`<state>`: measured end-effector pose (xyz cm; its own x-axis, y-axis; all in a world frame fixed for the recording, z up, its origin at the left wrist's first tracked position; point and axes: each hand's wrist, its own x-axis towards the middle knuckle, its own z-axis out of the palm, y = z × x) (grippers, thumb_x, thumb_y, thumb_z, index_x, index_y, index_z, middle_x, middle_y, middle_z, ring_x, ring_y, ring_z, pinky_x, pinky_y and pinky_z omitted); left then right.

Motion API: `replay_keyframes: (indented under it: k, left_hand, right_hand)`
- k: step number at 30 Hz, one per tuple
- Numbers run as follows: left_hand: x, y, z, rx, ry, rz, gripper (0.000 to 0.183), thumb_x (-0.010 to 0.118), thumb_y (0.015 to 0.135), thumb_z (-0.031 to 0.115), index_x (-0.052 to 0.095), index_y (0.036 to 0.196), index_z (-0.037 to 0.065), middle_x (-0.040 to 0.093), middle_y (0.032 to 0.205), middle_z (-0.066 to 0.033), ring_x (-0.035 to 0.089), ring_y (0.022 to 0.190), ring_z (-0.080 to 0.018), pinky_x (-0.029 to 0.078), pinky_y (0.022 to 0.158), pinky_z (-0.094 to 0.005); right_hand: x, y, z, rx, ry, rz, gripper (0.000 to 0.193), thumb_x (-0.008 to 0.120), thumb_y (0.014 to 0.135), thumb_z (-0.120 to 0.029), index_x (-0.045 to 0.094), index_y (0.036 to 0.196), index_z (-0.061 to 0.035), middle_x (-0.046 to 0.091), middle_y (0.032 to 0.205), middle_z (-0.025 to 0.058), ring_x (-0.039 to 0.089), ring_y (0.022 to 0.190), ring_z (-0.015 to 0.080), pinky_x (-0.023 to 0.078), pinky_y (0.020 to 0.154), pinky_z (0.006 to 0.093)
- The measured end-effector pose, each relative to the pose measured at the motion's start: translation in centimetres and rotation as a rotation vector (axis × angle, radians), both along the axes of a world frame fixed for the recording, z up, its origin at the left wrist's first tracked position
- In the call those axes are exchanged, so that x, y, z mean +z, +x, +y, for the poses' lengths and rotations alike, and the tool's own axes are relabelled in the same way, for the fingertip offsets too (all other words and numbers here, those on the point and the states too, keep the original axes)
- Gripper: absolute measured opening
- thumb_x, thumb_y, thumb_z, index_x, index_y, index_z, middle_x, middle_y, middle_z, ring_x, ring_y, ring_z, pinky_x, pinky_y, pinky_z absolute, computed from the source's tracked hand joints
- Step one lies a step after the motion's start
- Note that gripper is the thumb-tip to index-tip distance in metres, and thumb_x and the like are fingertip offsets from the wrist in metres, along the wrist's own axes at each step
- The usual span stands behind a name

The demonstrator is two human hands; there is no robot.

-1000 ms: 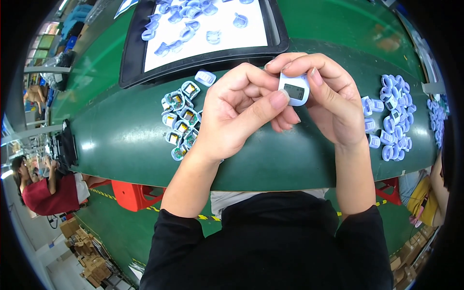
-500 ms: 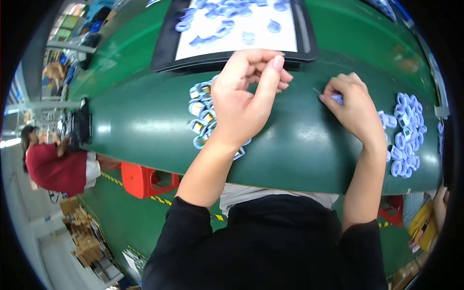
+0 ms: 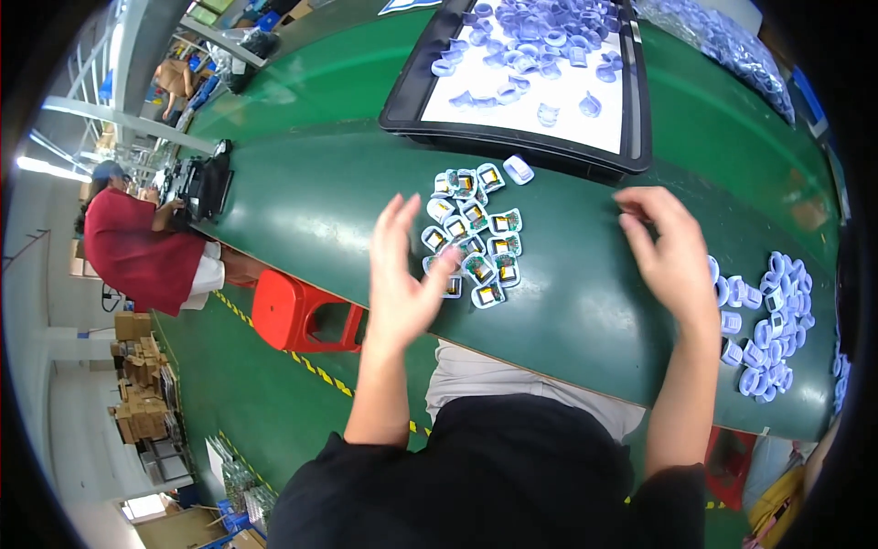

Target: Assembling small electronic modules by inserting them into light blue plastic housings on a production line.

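My left hand (image 3: 402,279) is open, its fingers spread and its thumb over the edge of a group of small pale-blue housings (image 3: 477,267) with circuit parts inside. It appears to hold nothing. My right hand (image 3: 672,256) hovers over the green table, fingers bent and thumb apart, with nothing visible between them. Beyond the group lies a single pale lilac housing (image 3: 518,169), near the tray. To the right of my right hand, many lilac ring-shaped pieces (image 3: 776,329) lie in a loose pile.
A black tray (image 3: 512,137) with a white lining holds many lilac pieces at the far side of the green table (image 3: 302,201). Plastic bags of lilac parts (image 3: 722,46) lie at the far right. A red stool (image 3: 283,311) stands left; a person in red (image 3: 146,238) works beyond.
My left hand has come back from near the tray, its fingers spreading. The lilac piece formerly in my right hand no longer shows there. The whole view has shifted and tilted.
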<state>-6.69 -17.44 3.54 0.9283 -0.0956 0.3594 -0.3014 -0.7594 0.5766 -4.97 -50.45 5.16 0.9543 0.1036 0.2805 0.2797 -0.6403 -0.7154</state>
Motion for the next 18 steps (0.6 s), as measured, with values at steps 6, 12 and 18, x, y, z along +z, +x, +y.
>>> replay_keyframes:
  k: [6, 12, 18]
  left_hand:
    - [-1.4, -3.4, -3.2, -0.017, 0.193, 0.040, 0.090, 0.074, 0.087, 0.046, 0.034, 0.156, 0.003, 0.019, 0.160, -0.0353, 0.020, 0.148, -0.0548, 0.018, 0.119, -0.0626]
    - [-2.3, -2.6, -3.9, 0.082, 0.283, 0.057, 0.075, 0.061, 0.097, 0.044, 0.034, 0.157, 0.008, 0.020, 0.162, -0.0314, 0.020, 0.149, -0.0514, 0.018, 0.120, -0.0593]
    - [-2.9, -2.1, -3.8, 0.120, 0.251, 0.052, 0.073, 0.060, 0.098, 0.042, 0.035, 0.156, 0.006, 0.022, 0.160, -0.0343, 0.022, 0.149, -0.0512, 0.019, 0.120, -0.0599]
  right_hand:
    - [-2.2, 0.7, 6.8, 0.154, -0.148, -0.061, 0.045, 0.059, 0.097, -0.008, 0.059, 0.140, -0.0189, 0.051, 0.147, 0.0108, 0.056, 0.126, 0.0292, 0.039, 0.109, 0.0429]
    - [-3.5, 2.6, 8.5, 0.117, -0.292, -0.061, 0.047, 0.059, 0.097, -0.009, 0.059, 0.142, -0.0229, 0.049, 0.149, 0.0079, 0.056, 0.114, 0.0242, 0.040, 0.100, 0.0451]
    - [-4.4, 3.3, 8.7, 0.128, -0.318, -0.165, 0.040, 0.060, 0.096, -0.008, 0.063, 0.135, -0.0155, 0.057, 0.139, 0.0098, 0.056, 0.109, 0.0270, 0.041, 0.100, 0.0438]
